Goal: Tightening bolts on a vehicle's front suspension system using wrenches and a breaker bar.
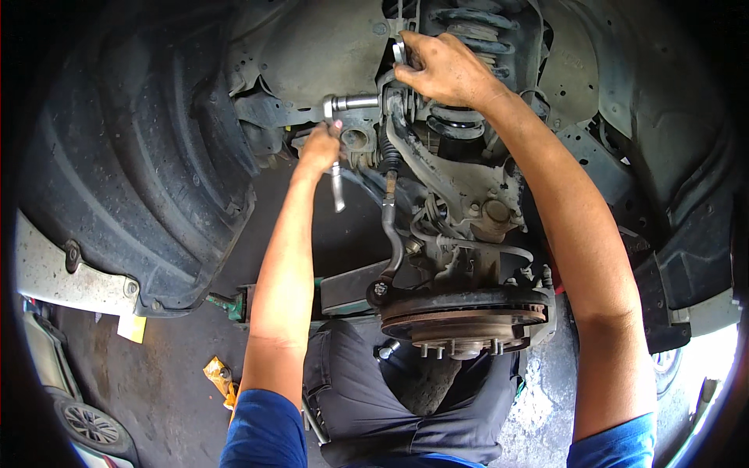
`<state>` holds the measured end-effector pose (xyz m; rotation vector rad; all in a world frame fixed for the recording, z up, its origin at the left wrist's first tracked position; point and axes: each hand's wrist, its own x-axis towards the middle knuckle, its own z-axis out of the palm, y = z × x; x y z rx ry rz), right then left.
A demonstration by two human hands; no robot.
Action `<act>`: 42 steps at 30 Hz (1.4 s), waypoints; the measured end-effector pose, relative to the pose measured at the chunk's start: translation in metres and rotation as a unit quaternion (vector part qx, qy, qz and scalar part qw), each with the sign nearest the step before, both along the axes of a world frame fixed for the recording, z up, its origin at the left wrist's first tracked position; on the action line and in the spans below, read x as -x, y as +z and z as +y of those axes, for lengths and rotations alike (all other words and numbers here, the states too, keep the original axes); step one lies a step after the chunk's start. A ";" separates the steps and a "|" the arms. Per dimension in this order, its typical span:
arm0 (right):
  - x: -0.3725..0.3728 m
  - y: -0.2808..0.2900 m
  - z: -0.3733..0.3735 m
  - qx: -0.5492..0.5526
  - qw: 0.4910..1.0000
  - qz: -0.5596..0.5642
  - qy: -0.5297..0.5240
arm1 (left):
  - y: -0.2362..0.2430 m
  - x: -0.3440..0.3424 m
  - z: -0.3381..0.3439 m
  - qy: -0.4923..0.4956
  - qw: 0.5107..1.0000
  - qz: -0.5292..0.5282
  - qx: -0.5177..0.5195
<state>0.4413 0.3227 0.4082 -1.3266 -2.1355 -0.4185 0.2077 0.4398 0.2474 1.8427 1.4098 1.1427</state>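
Head view shows the left hand (pixel 321 148) clenched around a ratchet wrench (pixel 338 189), its socket (pixel 359 102) extending to the control arm's (pixel 425 160) inner pivot, while the right hand (pixel 451 69) pinches a partly hidden silver tool (pixel 399 53) just above, beside the coil spring (pixel 497 48).

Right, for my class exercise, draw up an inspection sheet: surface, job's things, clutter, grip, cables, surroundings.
Surface: dark grey floor, pale patch at right.
Job's things: long silver metal ratchet with cylindrical silver socket, reaching the grey metal suspension arm; round rusty-edged brake disc below.
Clutter: crumpled yellow packet, lower left; small silver metal fitting between the legs.
Grip: left hand round the ratchet's handle; right hand pinches a silver metal tool, partly hidden.
Cables: curved grey line; hose or bar unclear.
Surroundings: ribbed black plastic liner, left.
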 end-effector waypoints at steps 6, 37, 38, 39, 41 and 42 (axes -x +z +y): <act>-0.010 -0.007 0.002 0.021 1.000 0.004 -0.015 | 0.008 -0.014 -0.018 0.003 0.999 -0.014 0.030; -0.006 -0.006 0.007 -0.010 1.000 0.009 0.011 | 0.074 -0.041 -0.007 -0.006 0.763 0.500 -0.410; -0.006 -0.006 0.007 -0.012 1.000 0.003 0.006 | 0.072 -0.040 -0.008 -0.002 0.760 0.495 -0.421; -0.006 -0.006 0.007 -0.010 1.000 0.003 0.007 | 0.069 -0.041 -0.010 -0.002 0.761 0.495 -0.420; -0.008 -0.006 0.008 0.008 1.000 0.008 0.002 | 0.064 -0.042 -0.013 0.016 0.784 0.446 -0.430; -0.007 -0.006 0.008 0.008 1.000 0.008 0.003 | 0.062 -0.038 -0.011 0.017 0.785 0.447 -0.430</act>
